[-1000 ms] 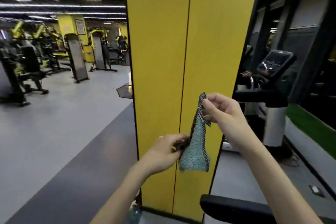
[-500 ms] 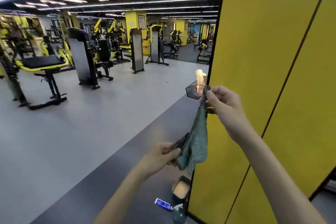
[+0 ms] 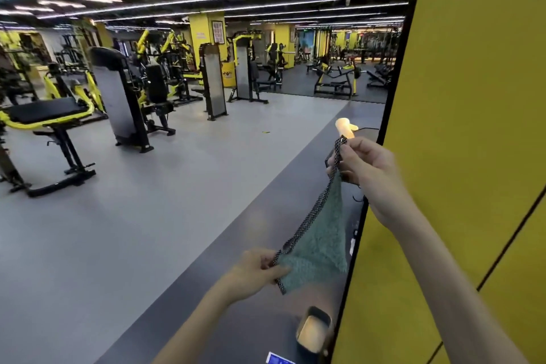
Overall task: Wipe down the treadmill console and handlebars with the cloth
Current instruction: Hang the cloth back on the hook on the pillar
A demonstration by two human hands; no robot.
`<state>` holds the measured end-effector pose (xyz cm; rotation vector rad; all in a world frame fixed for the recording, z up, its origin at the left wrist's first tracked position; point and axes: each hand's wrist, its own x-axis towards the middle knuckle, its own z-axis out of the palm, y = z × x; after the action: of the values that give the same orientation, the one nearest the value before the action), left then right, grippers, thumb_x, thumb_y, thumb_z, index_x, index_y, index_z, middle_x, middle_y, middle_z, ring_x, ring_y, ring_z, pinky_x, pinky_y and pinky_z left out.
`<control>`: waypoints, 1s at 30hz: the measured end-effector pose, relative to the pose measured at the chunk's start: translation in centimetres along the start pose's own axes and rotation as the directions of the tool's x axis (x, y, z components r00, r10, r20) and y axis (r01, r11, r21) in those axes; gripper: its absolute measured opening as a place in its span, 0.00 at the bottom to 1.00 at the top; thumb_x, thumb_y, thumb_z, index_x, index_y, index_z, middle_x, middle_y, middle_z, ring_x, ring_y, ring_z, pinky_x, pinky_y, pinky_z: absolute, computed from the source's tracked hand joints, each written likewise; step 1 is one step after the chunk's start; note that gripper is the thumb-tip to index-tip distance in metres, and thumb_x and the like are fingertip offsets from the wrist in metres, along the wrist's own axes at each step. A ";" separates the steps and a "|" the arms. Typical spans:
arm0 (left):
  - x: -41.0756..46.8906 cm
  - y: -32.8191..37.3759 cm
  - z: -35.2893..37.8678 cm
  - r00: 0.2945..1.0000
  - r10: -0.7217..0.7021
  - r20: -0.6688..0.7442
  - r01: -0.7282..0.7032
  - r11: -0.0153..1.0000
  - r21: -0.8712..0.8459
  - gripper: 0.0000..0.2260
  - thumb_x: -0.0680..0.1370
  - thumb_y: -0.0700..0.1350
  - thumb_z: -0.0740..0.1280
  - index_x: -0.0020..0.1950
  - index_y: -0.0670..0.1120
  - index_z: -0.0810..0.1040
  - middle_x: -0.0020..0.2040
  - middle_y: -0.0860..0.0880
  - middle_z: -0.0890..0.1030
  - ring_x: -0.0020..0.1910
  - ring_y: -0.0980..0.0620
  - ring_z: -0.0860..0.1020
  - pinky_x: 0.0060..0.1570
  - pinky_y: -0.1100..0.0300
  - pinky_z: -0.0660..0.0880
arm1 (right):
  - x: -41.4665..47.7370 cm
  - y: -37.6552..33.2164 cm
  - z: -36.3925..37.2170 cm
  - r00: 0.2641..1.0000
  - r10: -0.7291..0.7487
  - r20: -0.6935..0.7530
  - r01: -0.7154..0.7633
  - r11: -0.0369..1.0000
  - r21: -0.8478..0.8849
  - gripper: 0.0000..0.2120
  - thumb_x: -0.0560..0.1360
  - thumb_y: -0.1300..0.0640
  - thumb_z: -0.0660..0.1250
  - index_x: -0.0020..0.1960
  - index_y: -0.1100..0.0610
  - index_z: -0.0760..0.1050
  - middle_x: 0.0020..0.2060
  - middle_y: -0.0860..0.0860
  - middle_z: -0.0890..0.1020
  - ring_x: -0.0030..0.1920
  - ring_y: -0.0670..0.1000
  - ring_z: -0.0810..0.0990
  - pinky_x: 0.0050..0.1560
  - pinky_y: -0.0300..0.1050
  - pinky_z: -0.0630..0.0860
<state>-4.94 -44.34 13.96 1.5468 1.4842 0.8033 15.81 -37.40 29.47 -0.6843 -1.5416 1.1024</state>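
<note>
- Right hand (image 3: 365, 167): right of centre, pinched shut on the cloth's (image 3: 320, 233) upper corner.
- Left hand (image 3: 254, 270): lower centre, pinched shut on the lower corner.
- Cloth: teal, checked edging, stretched diagonally between both hands, long axis from lower left to upper right.
- Treadmill: not in view; yellow wall panel (image 3: 472, 127) fills the right of the frame.
- Judgement: no wiping begun yet.

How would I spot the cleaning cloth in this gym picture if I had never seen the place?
Find the tall yellow wall panel on the right, then look just left of its black edge. There the left hand and the right hand stretch the cloth between them above the dark floor strip. It is the only soft thing around: teal and fluffy, with a black-and-white checked border.
</note>
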 end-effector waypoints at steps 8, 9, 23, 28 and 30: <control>9.7 -4.3 -5.1 0.976 0.216 0.035 -0.219 0.954 0.203 0.16 0.78 0.53 0.66 0.48 0.40 0.81 0.35 0.48 0.75 0.31 0.56 0.67 0.33 0.60 0.65 | 4.0 7.2 5.9 0.999 -0.046 -0.006 0.045 0.992 -0.114 0.07 0.81 0.63 0.59 0.47 0.63 0.73 0.36 0.53 0.81 0.38 0.52 0.82 0.43 0.41 0.79; 10.9 -5.3 -5.5 0.967 0.253 0.034 -0.254 0.945 0.207 0.14 0.79 0.50 0.66 0.49 0.39 0.82 0.36 0.45 0.79 0.30 0.57 0.70 0.33 0.61 0.67 | 4.2 8.4 6.7 0.998 -0.060 -0.022 0.057 0.989 -0.136 0.07 0.81 0.63 0.60 0.47 0.63 0.74 0.36 0.53 0.81 0.38 0.52 0.82 0.43 0.41 0.79; 21.5 -14.0 -9.7 0.809 0.582 0.087 -0.574 0.812 -0.104 0.06 0.82 0.44 0.65 0.51 0.51 0.81 0.39 0.61 0.80 0.35 0.67 0.77 0.41 0.71 0.72 | 4.9 21.6 15.3 0.926 -0.093 -0.366 -0.074 0.906 -0.417 0.07 0.79 0.61 0.63 0.45 0.59 0.78 0.37 0.53 0.85 0.38 0.47 0.81 0.41 0.40 0.76; 23.9 -12.2 -10.4 0.749 0.663 0.006 -0.583 0.663 -0.471 0.02 0.78 0.46 0.70 0.48 0.53 0.82 0.41 0.53 0.83 0.38 0.58 0.80 0.43 0.62 0.77 | 5.5 24.1 15.2 0.900 -0.130 -0.417 -0.104 0.864 -0.493 0.05 0.77 0.64 0.67 0.45 0.63 0.81 0.37 0.60 0.83 0.35 0.48 0.80 0.37 0.37 0.76; 25.6 -11.9 -10.1 0.703 0.707 0.080 -0.586 0.639 -0.498 0.03 0.75 0.47 0.72 0.47 0.54 0.81 0.40 0.54 0.84 0.39 0.57 0.81 0.43 0.62 0.78 | 5.6 25.4 14.7 0.880 -0.139 -0.454 -0.134 0.845 -0.518 0.05 0.76 0.63 0.67 0.45 0.61 0.82 0.36 0.56 0.84 0.36 0.49 0.82 0.39 0.39 0.78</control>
<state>-16.82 -18.09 5.62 1.7489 0.4384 1.1862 -2.81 -26.50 8.82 -1.2368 -1.4036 0.4173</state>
